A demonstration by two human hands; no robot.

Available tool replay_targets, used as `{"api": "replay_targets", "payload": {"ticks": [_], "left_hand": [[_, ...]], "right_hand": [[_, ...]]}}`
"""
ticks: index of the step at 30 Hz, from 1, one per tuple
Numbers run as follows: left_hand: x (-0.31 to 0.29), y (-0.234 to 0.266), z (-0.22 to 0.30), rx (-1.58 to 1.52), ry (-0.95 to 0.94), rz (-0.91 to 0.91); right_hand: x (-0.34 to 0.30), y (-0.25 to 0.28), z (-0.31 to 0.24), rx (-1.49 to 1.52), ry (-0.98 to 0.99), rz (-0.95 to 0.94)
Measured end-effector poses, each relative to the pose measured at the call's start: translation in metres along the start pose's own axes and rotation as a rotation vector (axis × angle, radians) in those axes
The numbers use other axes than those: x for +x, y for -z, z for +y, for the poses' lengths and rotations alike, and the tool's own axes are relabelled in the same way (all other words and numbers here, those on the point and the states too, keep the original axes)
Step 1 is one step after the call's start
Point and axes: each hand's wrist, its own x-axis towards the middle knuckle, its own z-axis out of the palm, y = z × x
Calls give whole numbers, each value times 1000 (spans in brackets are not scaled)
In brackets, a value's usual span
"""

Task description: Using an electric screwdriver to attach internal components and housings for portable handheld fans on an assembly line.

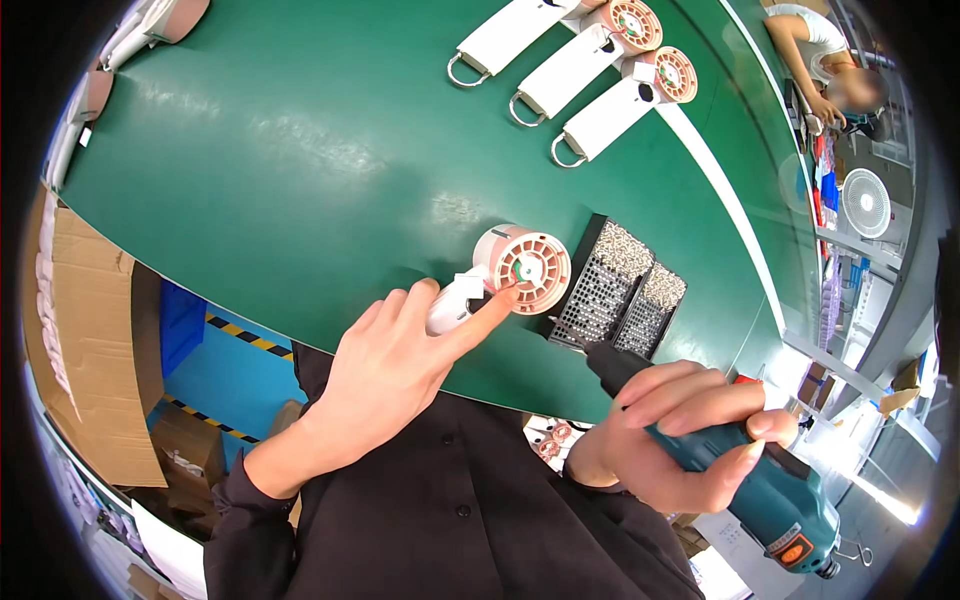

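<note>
My left hand is closed round the white handle of a hair dryer, which rests on the green table. Its index finger reaches onto the round pink end of the dryer, where spokes, a white hub and a bit of green show. In my right hand is a teal electric screwdriver with a black nose, tilted so the nose points left and away from me. Its bit reaches the near edge of a black screw tray, just right of the dryer. Whether the bit touches a screw I cannot tell.
Several white-and-pink hair dryers with wire loops lie at the far right of the green table. More dryer parts line the left edge. Cardboard stands at left. A person works beyond, near a white fan.
</note>
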Motion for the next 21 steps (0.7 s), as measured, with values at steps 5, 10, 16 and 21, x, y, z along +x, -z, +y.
{"api": "replay_targets", "payload": {"ticks": [5, 10, 16, 21], "left_hand": [[-1, 1, -2, -29, 9, -12], [-1, 0, -4, 2, -7, -35], [0, -2, -3, 46, -14, -63], [2, -5, -2, 72, 12, -67]], "right_hand": [[-3, -5, 3, 81, -91, -109], [-10, -23, 21, -203, -172, -82], [-10, -20, 23, -135, -184, -150], [-10, -16, 24, -99, -202, -184]]}}
